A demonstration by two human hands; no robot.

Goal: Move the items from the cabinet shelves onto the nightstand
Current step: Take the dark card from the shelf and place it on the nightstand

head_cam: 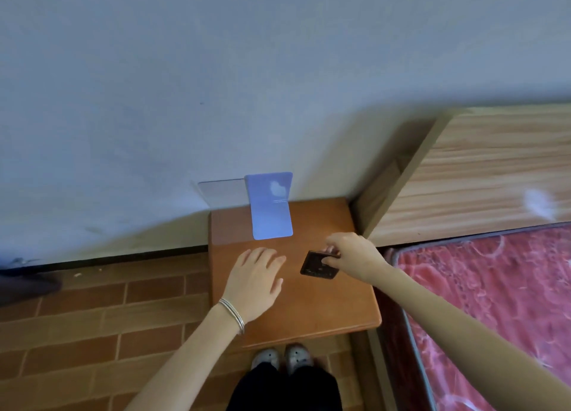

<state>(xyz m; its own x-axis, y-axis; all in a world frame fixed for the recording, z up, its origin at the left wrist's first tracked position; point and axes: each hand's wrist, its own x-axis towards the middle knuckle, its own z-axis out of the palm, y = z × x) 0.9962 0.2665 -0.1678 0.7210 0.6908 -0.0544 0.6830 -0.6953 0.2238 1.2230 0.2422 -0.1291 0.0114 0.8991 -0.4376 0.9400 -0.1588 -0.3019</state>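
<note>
Head view: pinches a small dark square item by its far edge with the right hand, thumb and fingers curled, low over the bench near its right edge; probably setting it down, contact unclear. Holds the left hand flat, fingers straight and gripping nothing, on or just above the bench's middle, likely for balance. Shows a blue folded panel propped at the back edge against the wall, seemingly placed already.
</note>
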